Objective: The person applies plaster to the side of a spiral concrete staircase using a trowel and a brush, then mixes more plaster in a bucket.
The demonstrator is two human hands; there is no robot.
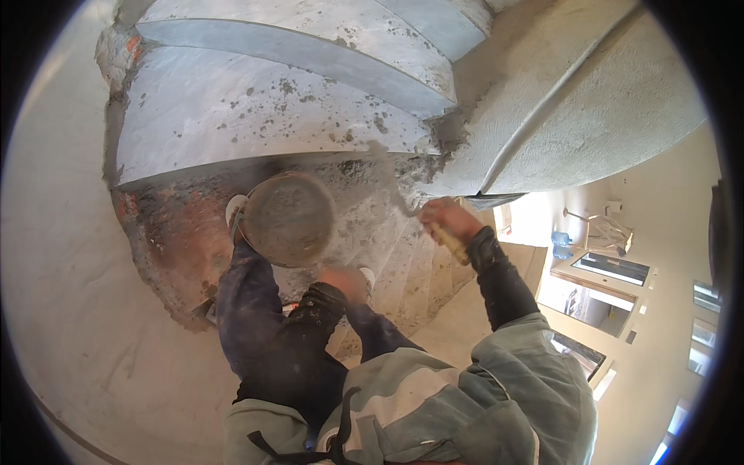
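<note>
My right hand (pixel 452 221) is closed around the pale handle of a trowel (pixel 385 174). Its thin grey blade is smeared by motion and reaches toward the lower edge of a step. My left hand (pixel 346 284) is low, just right of a round bucket (pixel 331 225). Motion smears its fingers, so I cannot see whether it holds anything. The bucket stands between the stairs and my legs, with flat grey-brown contents. Rough grey mortar (pixel 360 174) covers the face under the step.
Curved stairs (pixel 201 116) spattered with mortar rise ahead. A plastered wall (pixel 62 256) curves along the left, a rounded plaster surface (pixel 566 108) stands at the right. My feet are beside the bucket. Lower steps (pixel 415 271) descend right toward a room with blue water jugs (pixel 561 244).
</note>
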